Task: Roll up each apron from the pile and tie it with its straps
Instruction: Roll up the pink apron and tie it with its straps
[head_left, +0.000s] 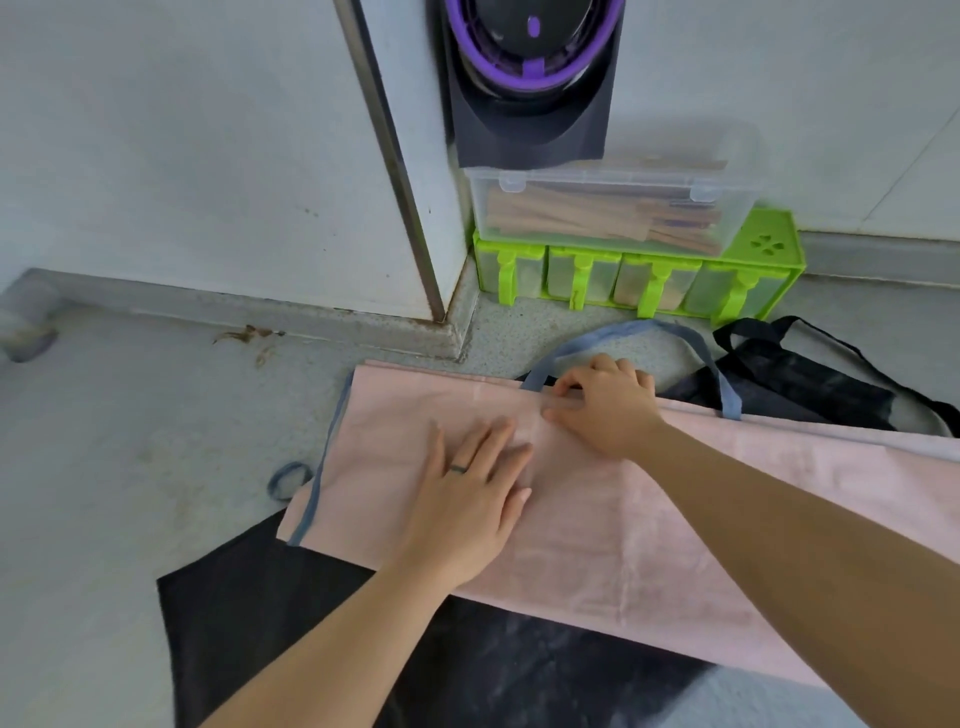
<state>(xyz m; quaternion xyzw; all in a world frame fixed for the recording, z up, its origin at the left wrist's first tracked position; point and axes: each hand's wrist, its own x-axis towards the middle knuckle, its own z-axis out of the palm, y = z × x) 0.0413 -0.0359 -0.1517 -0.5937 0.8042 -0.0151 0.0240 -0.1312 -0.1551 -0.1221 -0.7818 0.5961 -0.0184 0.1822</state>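
the upper apron (597, 519) lies across the lower apron (291, 613) on the tabletop (130, 441). another apron (779, 389) lies behind it to the right, a ring (272, 483) just left of it. behind them a compartment rack (623, 280) stands at the wall, a lidded box (608, 208) on top of it.

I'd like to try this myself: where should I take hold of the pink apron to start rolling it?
Probably its far hem, beside the blue neck loop, coming from above. The pink apron lies flat on a black apron, so only that edge lifts easily; the right hand pinches there while the left hand presses the cloth flat.
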